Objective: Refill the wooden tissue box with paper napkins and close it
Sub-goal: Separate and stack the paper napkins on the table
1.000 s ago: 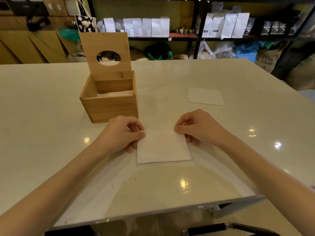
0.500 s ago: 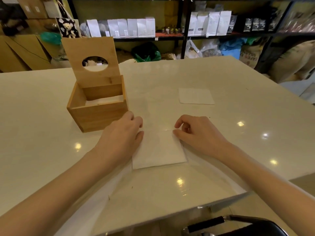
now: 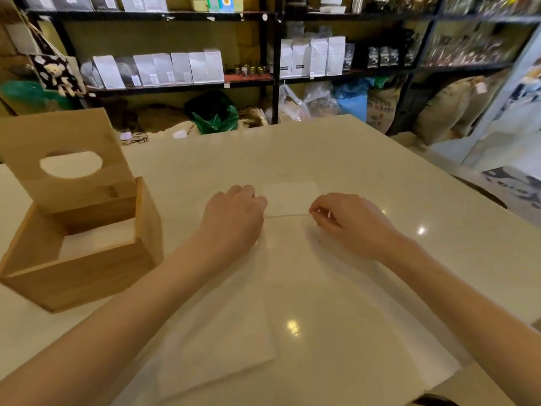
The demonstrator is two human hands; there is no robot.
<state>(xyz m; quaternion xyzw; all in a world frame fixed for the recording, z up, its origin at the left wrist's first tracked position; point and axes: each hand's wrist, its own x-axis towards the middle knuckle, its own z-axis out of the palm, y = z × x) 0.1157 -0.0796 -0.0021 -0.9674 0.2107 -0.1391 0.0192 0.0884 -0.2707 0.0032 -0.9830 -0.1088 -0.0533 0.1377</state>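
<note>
At the far left of the pale, glossy worktop [image 3: 366, 159] stands the wooden tissue box [image 3: 87, 259], open, with its lid [image 3: 67, 159] raised upright at the back edge so that the oval dispensing hole [image 3: 71, 164] faces the viewer. Inside the box a white stack of napkins [image 3: 96, 240] lies flat, its top well below the rim. To the right of the box, near the middle of the worktop, the left hand [image 3: 234, 218] rests knuckles up, its fingers [image 3: 243, 190] curled under and pressed at the left edge of a white napkin [image 3: 289, 197] that lies flat on the surface; whether they pinch the paper or merely touch it cannot be told, since the fingertips are hidden beneath the hand. The napkin's near edge shows as a thin dark line running between the two hands, and the sheet is blurred and nearly the same tone as the worktop. Just right of it, the right hand [image 3: 351, 221] has its thumb and forefinger drawn narrowly together at the napkin's near right corner, seeming to nip it, the other fingers loosely bent. Both bare forearms reach in from the bottom corners. Closer to the viewer, between the arms, a second pale napkin [image 3: 222, 347] lies flat, faint and smeared. Behind the worktop, shelves [image 3: 181, 86] carry rows of white bags [image 3: 164, 68], with sacks on the floor at the right.
</note>
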